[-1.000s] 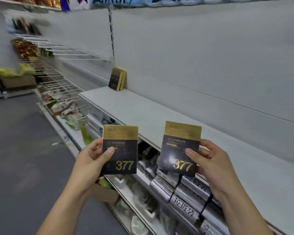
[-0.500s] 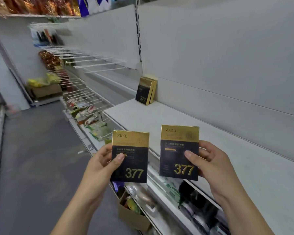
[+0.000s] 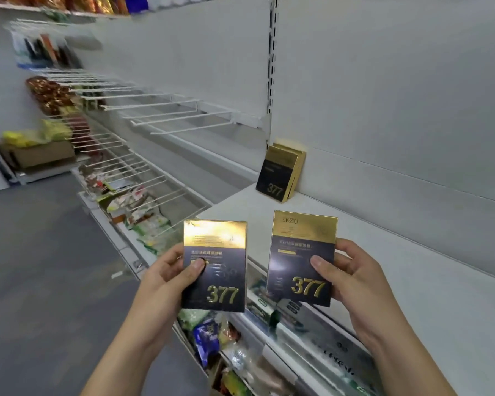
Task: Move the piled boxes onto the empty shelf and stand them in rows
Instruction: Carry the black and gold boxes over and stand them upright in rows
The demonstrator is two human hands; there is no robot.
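Shelf boxes (image 3: 279,172) nearer; left hand (image 3: 166,278), right hand (image 3: 352,275) each hold one.

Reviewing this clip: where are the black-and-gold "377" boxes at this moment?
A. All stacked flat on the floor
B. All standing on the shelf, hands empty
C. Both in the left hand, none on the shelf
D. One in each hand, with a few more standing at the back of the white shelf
D. The left hand holds one box, the right hand holds another box, and a few standing boxes lean against the back panel on the white shelf.
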